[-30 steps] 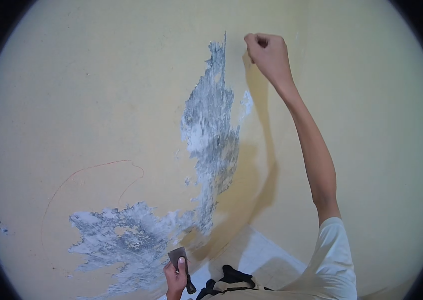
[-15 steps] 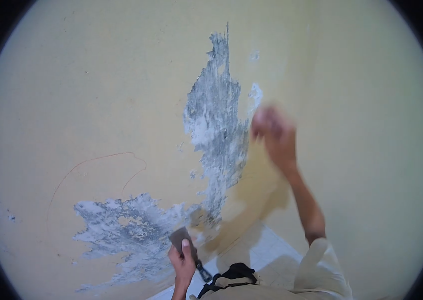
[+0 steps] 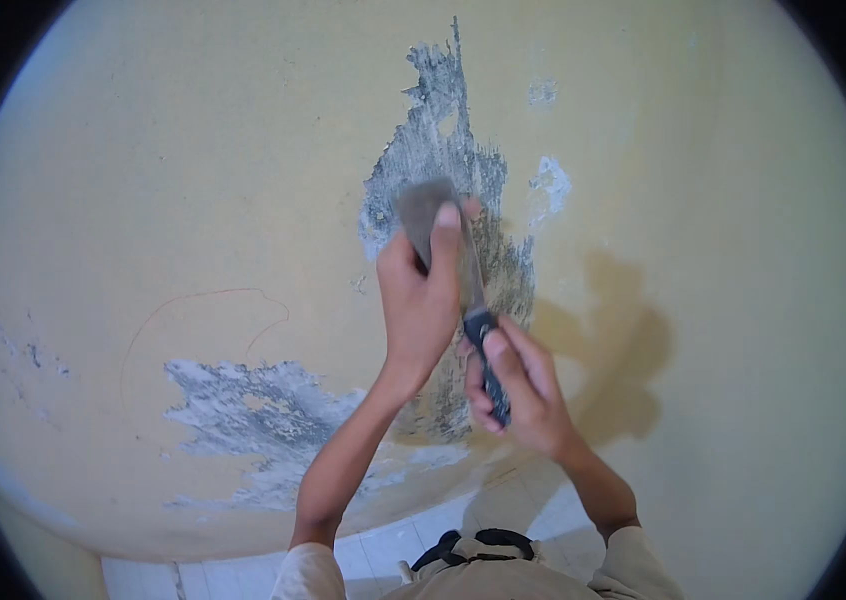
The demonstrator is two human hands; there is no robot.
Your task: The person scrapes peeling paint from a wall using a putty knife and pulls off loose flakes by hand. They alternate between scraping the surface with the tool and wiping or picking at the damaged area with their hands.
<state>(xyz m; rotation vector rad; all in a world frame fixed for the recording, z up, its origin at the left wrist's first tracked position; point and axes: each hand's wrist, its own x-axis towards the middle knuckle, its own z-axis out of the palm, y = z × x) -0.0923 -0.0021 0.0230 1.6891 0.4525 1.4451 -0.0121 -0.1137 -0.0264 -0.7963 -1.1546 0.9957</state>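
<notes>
Two hands share one scraper [image 3: 426,213]. The left hand [image 3: 421,300] is closed over the blade, its fingers [image 3: 446,222] pressing the metal flat against the wall [image 3: 193,170]. The right hand [image 3: 525,392], just below and beside it, is wrapped tightly round the dark handle [image 3: 489,366]. The blade lies on a tall grey scraped patch [image 3: 435,130] in the yellow paint. Another bare patch [image 3: 243,412] spreads lower left, under a thin red line [image 3: 205,297].

wall [image 3: 193,180]: yellow paint | grey scraped patch [image 3: 433,130] top-ctr, scraper [image 3: 418,205] blade flat on it | 2nd patch [image 3: 243,410] lower L | thin red line [image 3: 203,297] above it | floor [image 3: 233,578]: white tiles, btm edge, meets wall
</notes>
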